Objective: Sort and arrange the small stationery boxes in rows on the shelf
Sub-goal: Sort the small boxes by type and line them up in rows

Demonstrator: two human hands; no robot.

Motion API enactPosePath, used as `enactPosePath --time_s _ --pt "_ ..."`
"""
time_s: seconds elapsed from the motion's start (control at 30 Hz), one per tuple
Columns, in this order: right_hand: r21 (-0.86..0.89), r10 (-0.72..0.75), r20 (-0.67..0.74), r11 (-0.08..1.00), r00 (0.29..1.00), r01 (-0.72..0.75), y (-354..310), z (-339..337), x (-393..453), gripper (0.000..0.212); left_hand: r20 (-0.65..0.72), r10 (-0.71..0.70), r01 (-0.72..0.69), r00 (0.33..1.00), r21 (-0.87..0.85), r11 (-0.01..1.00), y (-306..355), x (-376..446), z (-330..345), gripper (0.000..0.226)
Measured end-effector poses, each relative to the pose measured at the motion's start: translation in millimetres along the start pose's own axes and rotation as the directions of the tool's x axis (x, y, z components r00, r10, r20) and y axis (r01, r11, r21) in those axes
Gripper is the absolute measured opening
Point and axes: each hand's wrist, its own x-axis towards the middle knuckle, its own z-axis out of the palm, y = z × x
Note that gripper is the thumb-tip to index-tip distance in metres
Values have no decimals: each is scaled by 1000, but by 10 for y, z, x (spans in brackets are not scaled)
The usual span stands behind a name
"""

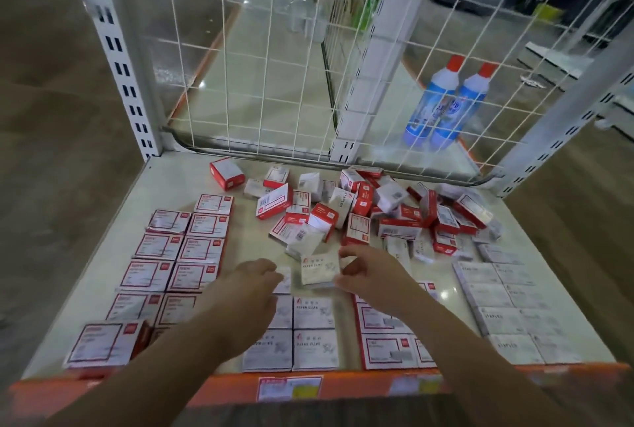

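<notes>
Small stationery boxes cover a pale shelf. Red-bordered boxes lie in two rows at the left. White paper-clip boxes form rows at the front centre. More red-bordered boxes and white staples boxes lie in rows at the right. A loose heap of mixed boxes sits at the back. My right hand grips a white paper-clip box at the head of the centre rows. My left hand rests its fingers on a neighbouring white box, partly hidden.
A white wire grid closes the back of the shelf between slotted uprights. Two blue bottles with red caps stand behind the grid on another shelf. An orange front edge with price labels runs along the near side.
</notes>
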Motion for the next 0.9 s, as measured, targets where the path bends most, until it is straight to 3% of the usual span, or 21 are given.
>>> enactPosePath --time_s 0.2,0.5,0.67,0.9 --pt "41 -35 38 999 999 33 156 127 46 21 -69 -27 25 997 -23 999 -7 20 112 38" --pt "-222 -105 -5 970 994 102 122 207 145 35 -144 -89 90 985 -1 996 50 68 177 31" --pt "-160 -152 -42 976 987 144 97 234 143 38 -189 -148 148 971 -17 989 40 92 226 36" --pt "-106 -204 -11 974 979 201 121 288 94 37 -145 -227 229 963 -7 973 38 132 267 44"
